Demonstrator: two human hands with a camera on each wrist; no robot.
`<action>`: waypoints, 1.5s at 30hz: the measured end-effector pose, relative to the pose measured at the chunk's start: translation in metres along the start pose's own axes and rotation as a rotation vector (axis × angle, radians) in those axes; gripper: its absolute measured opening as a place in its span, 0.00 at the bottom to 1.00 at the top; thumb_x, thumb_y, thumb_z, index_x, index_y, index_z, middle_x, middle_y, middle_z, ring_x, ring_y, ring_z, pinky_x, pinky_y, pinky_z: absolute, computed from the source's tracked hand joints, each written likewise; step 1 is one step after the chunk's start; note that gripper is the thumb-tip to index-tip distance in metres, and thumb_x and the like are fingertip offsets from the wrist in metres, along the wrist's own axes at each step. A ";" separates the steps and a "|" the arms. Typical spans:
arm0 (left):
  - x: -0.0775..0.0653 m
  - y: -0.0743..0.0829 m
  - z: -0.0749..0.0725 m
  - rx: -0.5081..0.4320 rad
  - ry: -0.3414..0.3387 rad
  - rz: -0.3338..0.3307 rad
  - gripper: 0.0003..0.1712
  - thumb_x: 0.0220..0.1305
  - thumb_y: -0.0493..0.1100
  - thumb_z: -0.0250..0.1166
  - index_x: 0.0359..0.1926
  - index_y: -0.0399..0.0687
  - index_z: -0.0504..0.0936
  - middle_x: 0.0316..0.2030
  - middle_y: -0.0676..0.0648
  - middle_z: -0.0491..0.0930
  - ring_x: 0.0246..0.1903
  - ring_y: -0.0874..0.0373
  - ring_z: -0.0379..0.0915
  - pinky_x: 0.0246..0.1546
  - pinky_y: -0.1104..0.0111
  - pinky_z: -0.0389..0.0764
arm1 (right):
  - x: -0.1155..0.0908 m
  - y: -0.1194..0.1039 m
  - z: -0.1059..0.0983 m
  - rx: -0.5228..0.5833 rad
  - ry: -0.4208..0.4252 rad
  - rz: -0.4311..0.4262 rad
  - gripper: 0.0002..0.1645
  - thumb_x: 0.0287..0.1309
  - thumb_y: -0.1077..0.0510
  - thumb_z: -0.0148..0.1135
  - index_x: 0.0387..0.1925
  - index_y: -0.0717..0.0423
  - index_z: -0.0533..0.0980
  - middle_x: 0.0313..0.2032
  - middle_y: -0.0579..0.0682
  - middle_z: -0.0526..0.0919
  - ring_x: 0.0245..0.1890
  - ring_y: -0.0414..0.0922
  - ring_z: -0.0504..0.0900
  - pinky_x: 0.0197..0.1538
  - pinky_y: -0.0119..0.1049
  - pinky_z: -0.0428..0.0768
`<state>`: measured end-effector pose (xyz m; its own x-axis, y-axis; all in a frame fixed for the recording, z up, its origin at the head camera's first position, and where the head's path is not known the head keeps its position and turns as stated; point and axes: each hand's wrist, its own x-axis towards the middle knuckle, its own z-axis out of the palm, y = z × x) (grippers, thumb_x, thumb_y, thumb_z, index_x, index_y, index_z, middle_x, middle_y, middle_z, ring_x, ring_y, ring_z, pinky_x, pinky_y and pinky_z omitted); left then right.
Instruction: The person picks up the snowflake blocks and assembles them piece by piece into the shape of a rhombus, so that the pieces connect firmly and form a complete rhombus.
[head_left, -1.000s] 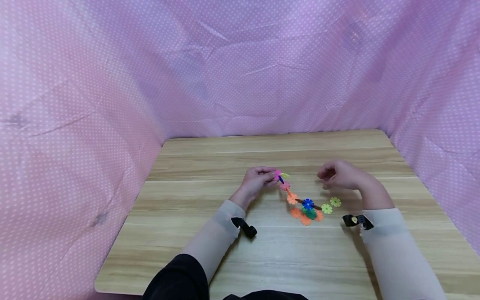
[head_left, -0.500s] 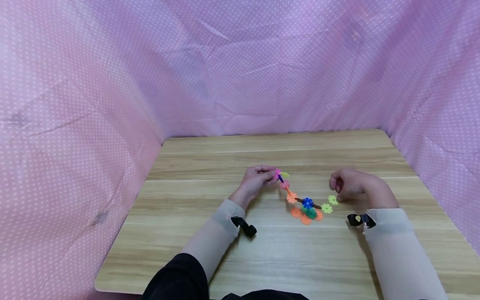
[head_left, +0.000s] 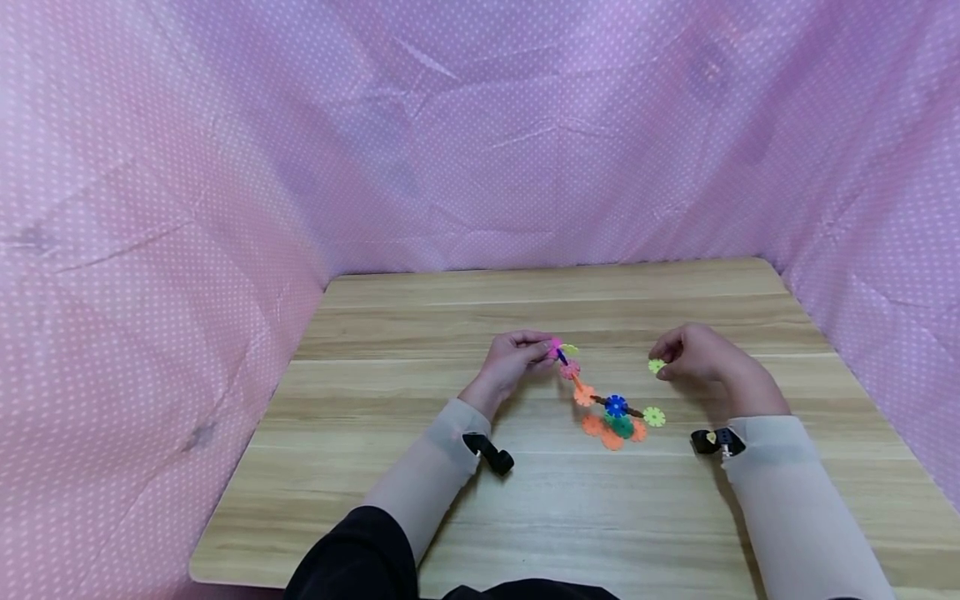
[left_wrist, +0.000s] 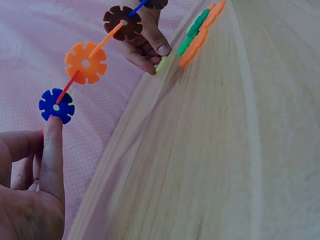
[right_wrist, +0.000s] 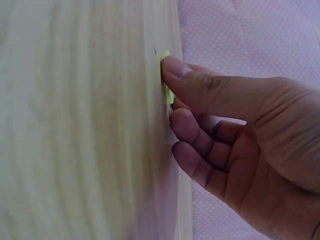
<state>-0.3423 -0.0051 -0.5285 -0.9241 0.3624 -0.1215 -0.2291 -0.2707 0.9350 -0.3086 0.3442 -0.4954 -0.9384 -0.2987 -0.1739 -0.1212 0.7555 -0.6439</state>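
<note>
In the head view a chain of slotted plastic snowflake discs runs down and right from my left hand [head_left: 510, 367]. My left thumb and fingers pinch its end at a pink disc [head_left: 556, 347]. Seen from the left wrist, a blue disc [left_wrist: 56, 106] sits at my fingertip, followed by an orange disc [left_wrist: 86, 63] and a brown disc [left_wrist: 122, 24]. My right hand [head_left: 697, 354] pinches a single yellow-green disc [head_left: 656, 366] between thumb and finger; in the right wrist view this yellow-green disc [right_wrist: 169, 95] appears edge-on, partly covered by the thumb.
Flat orange discs [head_left: 612, 439] and a green disc [head_left: 621, 427] lie below the chain on the wooden table [head_left: 420, 317]. Another yellow-green disc [head_left: 654, 417] is near the chain's right end. A pink dotted curtain [head_left: 480, 150] surrounds the table.
My right hand reached down to the upper-right yellow-green disc, pinched it and brought it up, away from the other discs. The left hand has stayed nearly still with the chain.
</note>
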 end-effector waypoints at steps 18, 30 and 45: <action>0.001 0.000 0.000 -0.004 0.010 0.004 0.11 0.70 0.28 0.67 0.52 0.31 0.87 0.41 0.39 0.89 0.34 0.58 0.88 0.42 0.67 0.88 | 0.011 -0.014 0.007 0.006 0.120 -0.024 0.03 0.65 0.62 0.72 0.40 0.55 0.86 0.34 0.48 0.86 0.36 0.46 0.81 0.40 0.38 0.80; 0.003 -0.002 -0.001 -0.009 0.014 0.005 0.11 0.70 0.28 0.67 0.52 0.31 0.86 0.41 0.40 0.88 0.35 0.58 0.87 0.42 0.67 0.88 | 0.020 -0.042 0.022 0.127 0.199 -0.070 0.04 0.68 0.59 0.71 0.41 0.56 0.86 0.35 0.51 0.87 0.36 0.47 0.84 0.37 0.34 0.84; 0.001 -0.004 0.002 -0.041 0.025 0.005 0.13 0.69 0.25 0.66 0.53 0.27 0.85 0.39 0.41 0.89 0.33 0.58 0.87 0.41 0.68 0.88 | 0.027 -0.061 0.040 0.400 0.132 -0.072 0.10 0.70 0.62 0.68 0.45 0.67 0.83 0.36 0.59 0.89 0.39 0.62 0.90 0.42 0.49 0.89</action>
<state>-0.3417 -0.0017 -0.5319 -0.9323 0.3392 -0.1257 -0.2366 -0.3087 0.9213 -0.3140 0.2670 -0.4910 -0.9688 -0.2450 -0.0377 -0.0771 0.4423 -0.8935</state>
